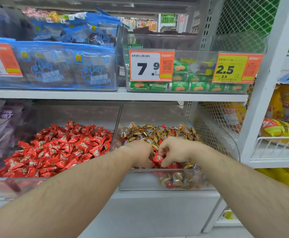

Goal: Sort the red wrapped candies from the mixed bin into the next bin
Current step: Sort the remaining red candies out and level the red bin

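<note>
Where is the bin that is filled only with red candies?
In the head view, the red-candy bin sits lower left, directly beside the mixed bin where both hands dig.

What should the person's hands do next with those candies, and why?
Probably lift the left hand and carry its red candies across to the all-red bin on the left. Both hands are down in the mixed bin, fingers curled round red wrappers among the gold candies. The right hand could go on gathering there.

White shop shelving (116, 95), wire mesh side panel (214, 121), price tags (151, 66).
</note>
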{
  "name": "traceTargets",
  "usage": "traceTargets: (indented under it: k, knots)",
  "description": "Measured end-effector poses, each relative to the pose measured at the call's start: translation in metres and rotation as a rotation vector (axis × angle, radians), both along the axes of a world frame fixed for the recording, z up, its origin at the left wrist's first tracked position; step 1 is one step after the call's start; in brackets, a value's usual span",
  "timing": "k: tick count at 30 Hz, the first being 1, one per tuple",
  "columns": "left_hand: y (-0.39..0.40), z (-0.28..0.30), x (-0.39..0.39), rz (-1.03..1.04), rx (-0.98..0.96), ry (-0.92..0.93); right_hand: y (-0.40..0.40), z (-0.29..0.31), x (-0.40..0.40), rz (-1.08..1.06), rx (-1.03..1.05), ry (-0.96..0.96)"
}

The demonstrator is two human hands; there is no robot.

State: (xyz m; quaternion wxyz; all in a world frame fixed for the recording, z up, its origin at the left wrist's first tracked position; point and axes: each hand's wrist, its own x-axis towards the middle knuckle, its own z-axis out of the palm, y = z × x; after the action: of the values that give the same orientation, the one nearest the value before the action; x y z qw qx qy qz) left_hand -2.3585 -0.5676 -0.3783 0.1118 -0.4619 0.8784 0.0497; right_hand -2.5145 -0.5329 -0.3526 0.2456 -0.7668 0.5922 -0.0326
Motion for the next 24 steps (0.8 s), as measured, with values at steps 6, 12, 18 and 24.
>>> traceTargets:
  k: [6, 12, 18, 24]
  knots:
    - [0.031, 0.046, 0.029, 0.332, 0.060, 0.869, 0.023, -0.003, -0.013, -0.483, 0.042, -0.763]
    - [0.058, 0.053, 0.085, 0.549, 0.396, 1.536, 0.045, 0.031, 0.029, -0.579, 0.227, -1.115]
    - [0.050, 0.044, 0.149, 0.865, 0.491, 1.666, 0.040, 0.066, 0.110, -0.460, 0.320, -1.026]
    - [0.035, 0.040, 0.178, 1.073, 0.527, 1.909, 0.002, 0.069, 0.183, -0.550, 0.450, -0.897]
